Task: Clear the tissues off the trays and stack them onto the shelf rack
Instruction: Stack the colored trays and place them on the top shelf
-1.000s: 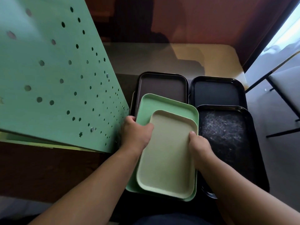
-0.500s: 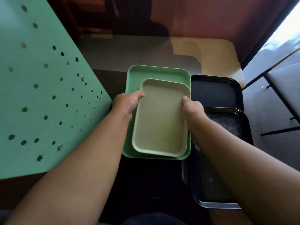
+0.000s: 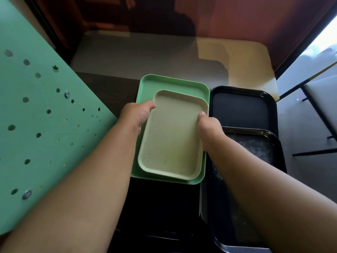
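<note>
Both hands, left hand (image 3: pixel 135 114) & right hand (image 3: pixel 208 126), grip the beige tray (image 3: pixel 171 136) nested in the green tray (image 3: pixel 171 84); pair has moved fwd over the brown tray, so stacking's nearly done.

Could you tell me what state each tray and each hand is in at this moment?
Beige tray: nested on the green tray, no tissue on it, held at both long edges.
Green tray: under the beige tray, no tissue showing.
Far black tray: lying flat, no tissue on it.
Near black tray: scuffed, partly under the right arm.
Left hand: grips the trays' left edge.
Right hand: grips the trays' right edge.
</note>
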Demonstrator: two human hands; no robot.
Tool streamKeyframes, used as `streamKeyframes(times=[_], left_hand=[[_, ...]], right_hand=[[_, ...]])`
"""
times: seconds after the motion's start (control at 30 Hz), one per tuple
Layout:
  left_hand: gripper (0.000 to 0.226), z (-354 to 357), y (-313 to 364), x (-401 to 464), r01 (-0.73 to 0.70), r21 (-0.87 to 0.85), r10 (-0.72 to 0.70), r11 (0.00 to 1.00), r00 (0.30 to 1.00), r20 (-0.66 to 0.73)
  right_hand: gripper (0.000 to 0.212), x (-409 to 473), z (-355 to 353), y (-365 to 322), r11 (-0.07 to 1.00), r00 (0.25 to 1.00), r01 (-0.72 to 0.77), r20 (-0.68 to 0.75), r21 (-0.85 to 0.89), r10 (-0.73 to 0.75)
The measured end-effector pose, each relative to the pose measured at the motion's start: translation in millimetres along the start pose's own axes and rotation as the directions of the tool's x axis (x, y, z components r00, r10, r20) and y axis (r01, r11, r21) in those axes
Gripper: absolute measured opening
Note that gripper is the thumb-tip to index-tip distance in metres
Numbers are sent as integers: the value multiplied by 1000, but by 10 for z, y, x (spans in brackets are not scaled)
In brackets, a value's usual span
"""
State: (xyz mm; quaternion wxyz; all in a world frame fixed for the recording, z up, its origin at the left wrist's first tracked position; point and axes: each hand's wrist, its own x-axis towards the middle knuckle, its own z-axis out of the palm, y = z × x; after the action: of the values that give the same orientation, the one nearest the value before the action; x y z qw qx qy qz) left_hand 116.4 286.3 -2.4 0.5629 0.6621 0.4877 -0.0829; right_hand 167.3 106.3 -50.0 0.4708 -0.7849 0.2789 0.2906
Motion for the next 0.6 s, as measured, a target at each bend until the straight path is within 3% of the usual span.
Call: streamKeyframes(times=[0.17,0.37,0.6], left_hand=[[88,-6,-79,47,19,108,-16,994,1000,-26],[90,-21,-147,107,10,160,-12,987,1000,7],[79,-115,-24,42,-74,150,73,986,997,13]], right_hand=[[63,31,3,8,999,1000,16,9,-50,-15],[62,8,14,15,999,999,30,35,-27,-30],[50,-142,-54,11,982,999,-25,40,188,18]])
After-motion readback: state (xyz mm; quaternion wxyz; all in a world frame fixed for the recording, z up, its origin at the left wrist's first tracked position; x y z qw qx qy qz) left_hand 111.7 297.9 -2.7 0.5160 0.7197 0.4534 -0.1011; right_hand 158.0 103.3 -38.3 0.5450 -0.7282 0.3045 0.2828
